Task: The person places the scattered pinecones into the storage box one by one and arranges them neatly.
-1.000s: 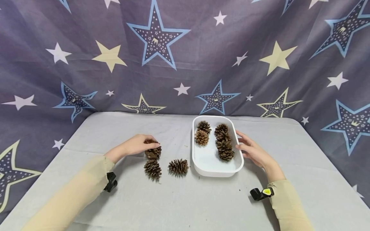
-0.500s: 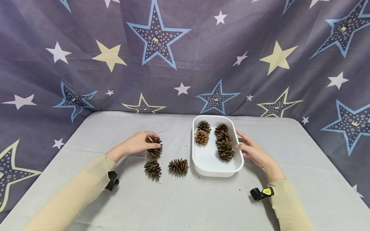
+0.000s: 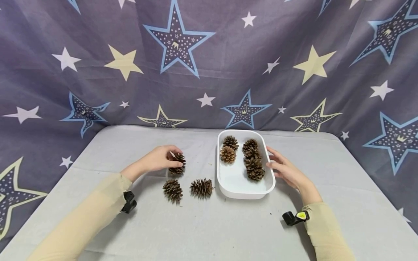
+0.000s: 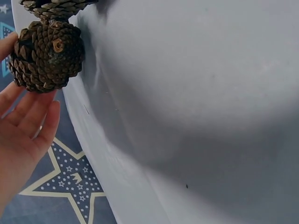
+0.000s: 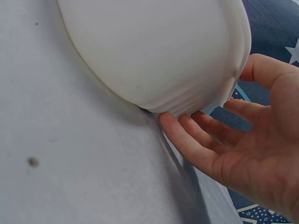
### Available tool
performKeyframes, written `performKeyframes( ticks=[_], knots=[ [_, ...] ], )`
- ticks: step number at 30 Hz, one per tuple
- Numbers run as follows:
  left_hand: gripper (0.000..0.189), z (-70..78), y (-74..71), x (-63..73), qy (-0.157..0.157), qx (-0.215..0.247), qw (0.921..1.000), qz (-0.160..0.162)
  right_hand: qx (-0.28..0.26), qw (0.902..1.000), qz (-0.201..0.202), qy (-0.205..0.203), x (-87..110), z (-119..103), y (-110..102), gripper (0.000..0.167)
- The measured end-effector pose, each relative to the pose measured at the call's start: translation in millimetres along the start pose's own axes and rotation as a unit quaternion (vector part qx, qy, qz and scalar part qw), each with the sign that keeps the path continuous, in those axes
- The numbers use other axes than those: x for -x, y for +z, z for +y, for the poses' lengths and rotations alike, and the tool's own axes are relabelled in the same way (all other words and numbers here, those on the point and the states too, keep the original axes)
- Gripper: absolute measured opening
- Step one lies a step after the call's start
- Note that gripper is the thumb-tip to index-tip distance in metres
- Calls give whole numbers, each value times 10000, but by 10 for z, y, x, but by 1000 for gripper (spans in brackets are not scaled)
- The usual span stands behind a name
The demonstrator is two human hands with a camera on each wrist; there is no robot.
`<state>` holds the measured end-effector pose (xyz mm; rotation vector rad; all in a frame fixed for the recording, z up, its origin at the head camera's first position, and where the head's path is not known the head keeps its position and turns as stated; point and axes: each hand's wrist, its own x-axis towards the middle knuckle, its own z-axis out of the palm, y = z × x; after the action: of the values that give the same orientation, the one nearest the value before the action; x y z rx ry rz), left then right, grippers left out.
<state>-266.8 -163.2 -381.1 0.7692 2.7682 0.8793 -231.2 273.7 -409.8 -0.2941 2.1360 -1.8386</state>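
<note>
My left hand (image 3: 158,158) holds a brown pinecone (image 3: 177,164) between thumb and fingers, left of the white tub. In the left wrist view, the held pinecone (image 4: 49,56) shows its round base, and the fingers (image 4: 28,109) lie along its side. Two more pinecones lie on the table nearby: one upright-leaning pinecone (image 3: 172,190) just below the hand and another pinecone (image 3: 201,188) to its right. My right hand (image 3: 287,170) touches the right outer wall of the white tub (image 3: 241,190), its fingers fairly straight. Several pinecones (image 3: 254,169) sit inside the tub.
A pale grey cloth covers the table (image 3: 202,228). Behind it hangs a dark star-patterned curtain (image 3: 209,72). Small brown crumbs are scattered on the cloth. Each wrist wears a small black camera.
My left hand has moved slightly away and to the right with the pinecone, drawing it apart from the one below. The right hand and tub have stayed in place.
</note>
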Motion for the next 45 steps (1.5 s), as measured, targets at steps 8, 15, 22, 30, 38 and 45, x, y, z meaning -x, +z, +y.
performKeyframes(
  ticks=[8, 15, 22, 30, 38, 45],
  knots=[
    [55, 59, -37, -42, 98, 18, 9999, 122, 36, 10000, 8, -14, -3, -30, -2, 71],
    [55, 172, -80, -78, 285, -3, 9992, 272, 100, 9999, 19, 29, -4, -1, 6, 72],
    [54, 305, -55, -161, 501, -25, 9983, 308, 60, 10000, 17, 34, 1, 16, 17, 72],
    [52, 476, -13, -259, 755, 119, 9962, 409, 60, 10000, -2, -19, 1, 20, 5, 71],
    [53, 633, 25, -365, 976, 94, 9940, 489, 79, 9992, -218, -322, 7, 55, -21, 74],
    [52, 781, 44, -435, 1017, 199, 9933, 516, 104, 9999, 15, 6, -9, 32, 3, 74]
  ],
)
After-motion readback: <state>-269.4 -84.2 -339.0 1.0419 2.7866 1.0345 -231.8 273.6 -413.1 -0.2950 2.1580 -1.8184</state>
